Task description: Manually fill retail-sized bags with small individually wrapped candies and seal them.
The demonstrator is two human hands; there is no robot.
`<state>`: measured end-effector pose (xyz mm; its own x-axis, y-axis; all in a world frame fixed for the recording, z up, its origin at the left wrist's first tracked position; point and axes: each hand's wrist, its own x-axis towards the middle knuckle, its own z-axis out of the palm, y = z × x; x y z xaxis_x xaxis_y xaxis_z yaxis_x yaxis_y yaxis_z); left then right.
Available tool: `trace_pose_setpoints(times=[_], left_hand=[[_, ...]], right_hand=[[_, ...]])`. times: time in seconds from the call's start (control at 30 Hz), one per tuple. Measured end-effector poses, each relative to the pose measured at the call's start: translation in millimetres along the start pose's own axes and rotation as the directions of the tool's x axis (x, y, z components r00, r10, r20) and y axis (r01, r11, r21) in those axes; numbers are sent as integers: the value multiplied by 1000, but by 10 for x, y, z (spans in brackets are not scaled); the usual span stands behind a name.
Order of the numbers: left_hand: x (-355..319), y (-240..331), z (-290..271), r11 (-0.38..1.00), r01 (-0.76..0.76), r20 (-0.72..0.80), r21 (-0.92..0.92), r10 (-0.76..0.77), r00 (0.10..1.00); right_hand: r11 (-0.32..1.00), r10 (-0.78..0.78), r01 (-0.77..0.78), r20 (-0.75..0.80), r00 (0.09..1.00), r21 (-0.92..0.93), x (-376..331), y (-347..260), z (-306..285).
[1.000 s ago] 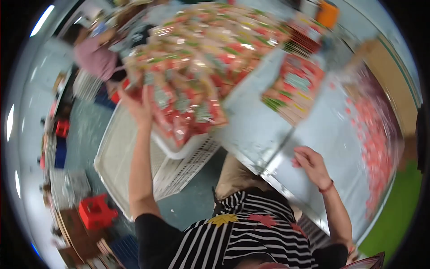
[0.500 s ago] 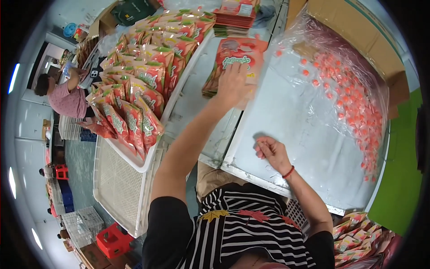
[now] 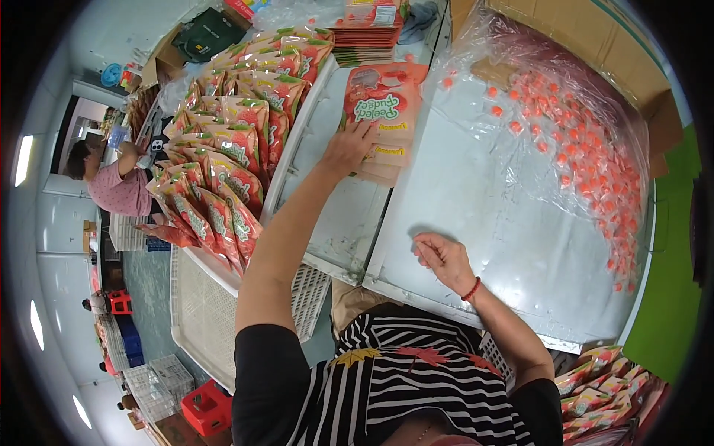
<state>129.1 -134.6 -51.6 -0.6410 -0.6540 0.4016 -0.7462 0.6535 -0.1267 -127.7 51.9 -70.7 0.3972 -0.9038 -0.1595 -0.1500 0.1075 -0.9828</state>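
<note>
One left hand [image 3: 348, 150], one right hand [image 3: 446, 262] and one bracelet [image 3: 472, 289] are seen. Dozens of pouches [image 3: 236, 147] and candies [image 3: 587, 156] are shown, too crowded to count.

3 lights [image 3: 24, 160] shine near pale walls [image 3: 123, 41] and greenish floor [image 3: 149, 286].

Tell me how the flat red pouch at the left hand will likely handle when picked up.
The flat red pouch probably weighs little, as it looks thin and unfilled. Broad and thin, it may bend at the edges. Another pouch shows beneath, so both might slide together.
</note>
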Motion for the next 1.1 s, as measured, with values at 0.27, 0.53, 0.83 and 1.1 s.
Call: trace_pose_setpoints(times=[0.27, 0.53, 0.83, 1.1], left_hand=[[107, 73, -361, 968, 155, 128, -197, -132, 983], [33, 1351, -547, 828, 162, 70, -537, -148, 987], [37, 1739, -571, 640, 239, 108, -730, -237, 965], [111, 1763, -637, 396, 457, 317, -797, -370, 873]], right_hand=[[999, 1, -3, -39, 999, -38, -33, -16, 60], [932, 50, 90, -369, 928, 352, 266, -234, -38], [988, 8, 63, -448, 894, 143, 124, -200, -202], [958, 55, 74, -433, 900, 277, 90, -136, -206]])
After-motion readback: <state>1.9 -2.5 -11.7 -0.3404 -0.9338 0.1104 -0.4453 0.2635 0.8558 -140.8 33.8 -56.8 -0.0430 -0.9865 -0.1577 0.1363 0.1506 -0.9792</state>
